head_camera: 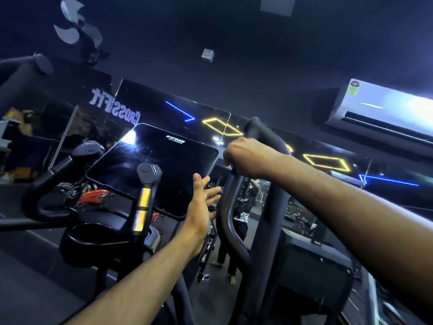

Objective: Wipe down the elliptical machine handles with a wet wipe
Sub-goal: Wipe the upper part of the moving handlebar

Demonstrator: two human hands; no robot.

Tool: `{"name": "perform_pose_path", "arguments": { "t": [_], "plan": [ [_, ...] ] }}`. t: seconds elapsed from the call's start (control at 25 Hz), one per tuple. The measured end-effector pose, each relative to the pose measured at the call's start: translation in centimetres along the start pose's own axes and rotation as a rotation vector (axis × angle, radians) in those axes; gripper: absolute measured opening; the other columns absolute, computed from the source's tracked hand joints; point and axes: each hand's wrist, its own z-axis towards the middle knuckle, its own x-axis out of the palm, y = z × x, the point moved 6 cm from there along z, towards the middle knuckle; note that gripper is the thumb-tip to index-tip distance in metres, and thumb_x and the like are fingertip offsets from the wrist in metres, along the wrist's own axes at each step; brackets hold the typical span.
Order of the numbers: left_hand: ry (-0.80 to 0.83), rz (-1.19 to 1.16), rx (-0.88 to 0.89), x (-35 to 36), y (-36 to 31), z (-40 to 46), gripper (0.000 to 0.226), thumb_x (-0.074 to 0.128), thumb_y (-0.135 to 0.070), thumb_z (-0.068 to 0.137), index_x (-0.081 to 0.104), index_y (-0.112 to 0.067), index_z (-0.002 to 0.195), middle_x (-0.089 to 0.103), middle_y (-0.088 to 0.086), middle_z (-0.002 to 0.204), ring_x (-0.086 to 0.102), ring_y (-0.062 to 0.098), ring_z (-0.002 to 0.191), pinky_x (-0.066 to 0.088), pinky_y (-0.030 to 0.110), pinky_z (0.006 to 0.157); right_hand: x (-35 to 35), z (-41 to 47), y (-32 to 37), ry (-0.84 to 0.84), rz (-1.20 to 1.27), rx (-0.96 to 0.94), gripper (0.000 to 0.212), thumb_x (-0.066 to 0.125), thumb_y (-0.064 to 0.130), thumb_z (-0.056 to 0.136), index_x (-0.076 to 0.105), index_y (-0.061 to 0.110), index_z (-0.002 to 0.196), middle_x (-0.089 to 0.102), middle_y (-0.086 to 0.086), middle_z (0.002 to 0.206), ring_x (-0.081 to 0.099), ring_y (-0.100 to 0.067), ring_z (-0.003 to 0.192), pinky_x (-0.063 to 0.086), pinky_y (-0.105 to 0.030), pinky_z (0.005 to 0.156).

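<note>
The elliptical's right moving handle [264,207] is a thick black looped bar rising at centre right. My right hand [248,157] grips its upper part with fingers curled round the bar; no wet wipe shows, and anything under the palm is hidden. My left hand [202,205] hovers just left of the same handle, fingers spread and straight, fingertips close to the bar's inner tube, holding nothing. The left moving handle [25,73] reaches up at the far left, blurred.
The black console screen [152,165] sits left of my hands. In front of it stands a fixed grip with metal pulse sensors [144,202] and a cup holder [93,235]. A mirror wall lies ahead; an air conditioner [384,109] hangs at upper right.
</note>
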Motion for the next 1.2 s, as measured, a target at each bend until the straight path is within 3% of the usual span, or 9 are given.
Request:
{"name": "perform_pose_path", "arguments": {
  "t": [0.24, 0.4, 0.48, 0.6, 0.72, 0.84, 0.96, 1.12, 1.2],
  "plan": [
    [0.009, -0.024, 0.010, -0.8, -0.4, -0.4, 0.071, 0.013, -0.065, 0.104, 0.035, -0.027, 0.160, 0.058, 0.006, 0.145, 0.061, 0.009, 0.112, 0.049, 0.029, 0.086, 1.4, -4.4, 6.2, -0.119, 0.120, -0.182, 0.012, 0.061, 0.014, 0.093, 0.068, 0.016, 0.102, 0.064, 0.001, 0.102, 0.059, -0.016, 0.094, 0.047, -0.026, 0.087],
    [0.023, -0.017, 0.034, -0.3, -1.2, 0.4, 0.071, 0.013, -0.068, 0.102, 0.038, -0.032, 0.157, 0.062, 0.003, 0.142, 0.063, 0.013, 0.121, 0.051, 0.031, 0.094, 2.2, -6.7, 7.3, -0.129, 0.365, -0.304, 0.021, 0.065, 0.005, 0.089, 0.072, 0.015, 0.105, 0.070, 0.002, 0.110, 0.058, -0.012, 0.103, 0.043, -0.023, 0.096],
    [0.030, 0.009, 0.061, 0.7, -1.7, 0.8, 0.067, 0.012, -0.068, 0.103, 0.041, -0.034, 0.153, 0.064, -0.001, 0.136, 0.062, 0.010, 0.120, 0.049, 0.033, 0.098, 0.4, -6.0, 3.0, -0.238, 0.419, -0.155, 0.016, 0.066, 0.010, 0.090, 0.074, 0.014, 0.104, 0.070, 0.000, 0.106, 0.063, -0.011, 0.096, 0.049, -0.024, 0.088],
    [0.044, 0.033, 0.083, 2.3, -2.5, 1.5, 0.071, 0.015, -0.071, 0.101, 0.042, -0.033, 0.155, 0.060, -0.001, 0.139, 0.058, 0.015, 0.129, 0.047, 0.038, 0.106, -1.6, -4.5, -5.6, -0.455, 0.383, 0.245, 0.014, 0.066, 0.011, 0.091, 0.074, 0.011, 0.103, 0.061, -0.007, 0.106, 0.064, -0.026, 0.091, 0.051, -0.034, 0.076],
    [0.024, 0.046, 0.117, 3.1, -3.1, 2.4, 0.070, 0.016, -0.070, 0.101, 0.043, -0.033, 0.154, 0.060, -0.002, 0.137, 0.057, 0.013, 0.128, 0.042, 0.029, 0.102, -0.8, -2.7, -8.7, -0.424, 0.328, 0.518, 0.016, 0.060, 0.010, 0.094, 0.070, 0.009, 0.106, 0.057, -0.013, 0.110, 0.063, -0.038, 0.096, 0.049, -0.039, 0.078],
    [-0.005, 0.041, 0.141, 3.1, -3.4, 2.9, 0.068, 0.015, -0.068, 0.104, 0.043, -0.032, 0.154, 0.060, -0.003, 0.137, 0.057, 0.012, 0.125, 0.038, 0.033, 0.104, -0.1, -2.1, -7.2, -0.419, 0.308, 0.591, 0.018, 0.054, 0.005, 0.097, 0.068, 0.006, 0.109, 0.058, -0.015, 0.112, 0.064, -0.038, 0.096, 0.038, -0.033, 0.072],
    [-0.025, 0.021, 0.121, 2.6, -2.8, 2.9, 0.066, 0.014, -0.066, 0.105, 0.043, -0.032, 0.154, 0.061, 0.000, 0.137, 0.057, 0.015, 0.124, 0.043, 0.036, 0.104, 1.3, -3.6, -6.1, -0.521, 0.475, 0.695, 0.019, 0.058, 0.006, 0.096, 0.070, 0.007, 0.111, 0.062, -0.014, 0.117, 0.064, -0.031, 0.100, 0.041, -0.029, 0.075],
    [-0.023, -0.001, 0.098, 2.8, -2.4, 2.4, 0.064, 0.017, -0.065, 0.106, 0.044, -0.031, 0.153, 0.063, 0.004, 0.135, 0.064, 0.016, 0.120, 0.051, 0.026, 0.085, 3.3, -5.9, -3.5, -0.578, 0.702, 0.703, 0.015, 0.060, 0.011, 0.098, 0.070, 0.012, 0.109, 0.067, -0.007, 0.111, 0.067, -0.018, 0.091, 0.048, -0.017, 0.070],
    [-0.020, 0.009, 0.105, 3.3, -2.5, 2.1, 0.060, 0.018, -0.064, 0.107, 0.044, -0.033, 0.151, 0.066, 0.000, 0.125, 0.072, 0.007, 0.102, 0.056, 0.023, 0.076, 3.6, -6.8, -1.6, -0.571, 0.768, 0.664, 0.010, 0.061, 0.013, 0.098, 0.070, 0.013, 0.104, 0.067, -0.003, 0.104, 0.067, -0.013, 0.085, 0.053, -0.016, 0.067]
  ]
}}
